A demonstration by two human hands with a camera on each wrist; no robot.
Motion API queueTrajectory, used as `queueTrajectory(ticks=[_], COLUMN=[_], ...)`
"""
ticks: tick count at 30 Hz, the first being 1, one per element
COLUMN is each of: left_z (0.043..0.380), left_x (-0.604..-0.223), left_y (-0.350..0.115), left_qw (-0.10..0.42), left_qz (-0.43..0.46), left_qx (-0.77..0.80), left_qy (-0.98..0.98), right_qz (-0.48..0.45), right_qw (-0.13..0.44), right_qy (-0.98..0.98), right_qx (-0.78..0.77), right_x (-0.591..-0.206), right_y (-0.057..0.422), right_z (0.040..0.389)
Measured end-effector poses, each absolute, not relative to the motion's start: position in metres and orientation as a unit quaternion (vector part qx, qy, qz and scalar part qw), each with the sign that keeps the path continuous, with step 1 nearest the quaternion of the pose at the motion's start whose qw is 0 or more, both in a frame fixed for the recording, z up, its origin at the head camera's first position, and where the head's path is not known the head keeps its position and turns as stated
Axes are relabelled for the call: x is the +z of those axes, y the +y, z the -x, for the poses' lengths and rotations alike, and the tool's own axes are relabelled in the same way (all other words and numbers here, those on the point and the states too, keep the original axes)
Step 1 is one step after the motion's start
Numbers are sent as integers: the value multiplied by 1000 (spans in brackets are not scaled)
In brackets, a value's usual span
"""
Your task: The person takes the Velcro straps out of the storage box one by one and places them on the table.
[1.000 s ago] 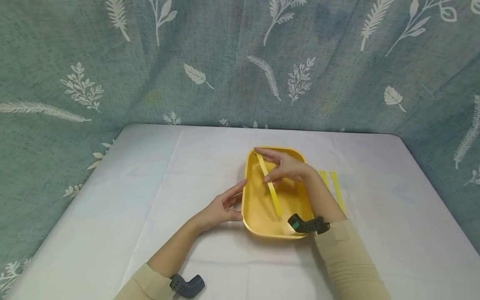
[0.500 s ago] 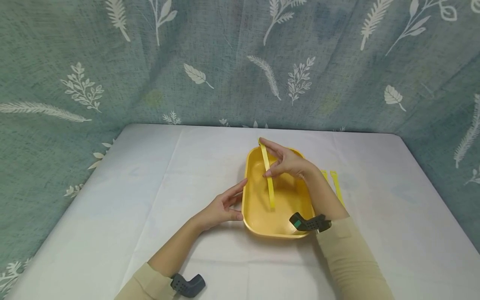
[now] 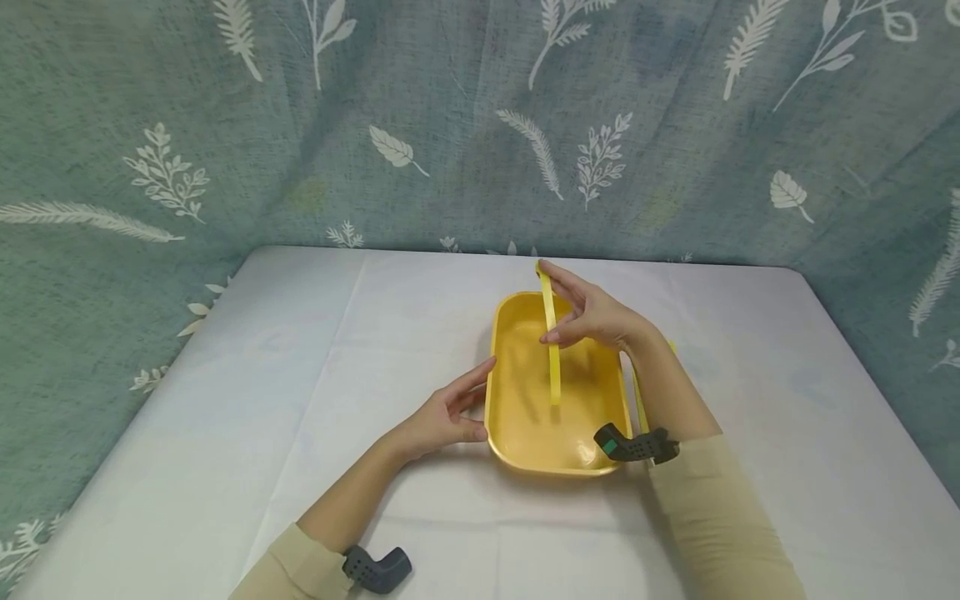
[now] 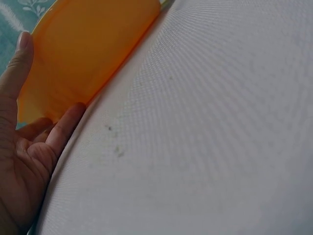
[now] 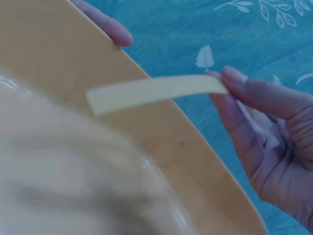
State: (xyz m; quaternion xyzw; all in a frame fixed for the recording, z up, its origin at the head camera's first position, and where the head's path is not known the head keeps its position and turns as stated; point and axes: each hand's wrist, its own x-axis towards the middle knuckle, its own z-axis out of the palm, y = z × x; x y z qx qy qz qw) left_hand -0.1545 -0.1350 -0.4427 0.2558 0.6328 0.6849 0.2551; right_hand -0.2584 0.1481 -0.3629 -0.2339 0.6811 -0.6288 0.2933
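A long yellow plastic strip hangs over the yellow-orange tray in the head view. My right hand pinches it between thumb and fingers, its far end up near the fingertips. In the right wrist view the strip shows fine teeth along one edge, and its free end reaches over the tray. What kind of strip it is I cannot tell. My left hand touches the tray's left side, fingers spread and fairly straight. The left wrist view shows those fingertips on the outer wall.
Another yellow strip lies on the white cloth beside the tray's right side, partly hidden by my right forearm. A patterned green curtain hangs behind the table. Each wrist carries a dark camera band.
My right hand has moved away from me and to the right with the strip, which now stands more upright over the tray. The left hand and tray stay in place.
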Motion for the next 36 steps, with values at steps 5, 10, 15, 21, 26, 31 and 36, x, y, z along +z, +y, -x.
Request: queueTrajectory(ticks=[5, 10, 15, 21, 26, 31, 36], left_z=[154, 152, 151, 151, 152, 152, 153], left_x=[-445, -446, -445, -445, -444, -443, -443], left_y=[-136, -137, -136, -135, -136, -135, -136], left_qw=[254, 253, 254, 254, 254, 254, 254], left_qz=[-258, -256, -255, -262, -265, -264, -263], left_qx=[687, 691, 692, 688, 690, 688, 686], left_qy=[630, 626, 626, 627, 624, 626, 629], right_qz=[226, 223, 217, 233, 242, 260, 271], right_qw=[287, 282, 278, 269, 261, 254, 247], right_qy=[675, 674, 677, 683, 689, 692, 683], right_qx=[-641, -646, -646, -638, -631, -624, -631], right_x=[-355, -350, -342, -333, -329, -324, -323], right_y=[157, 167, 177, 186, 194, 205, 218], right_z=[253, 250, 243, 236, 229, 221, 213])
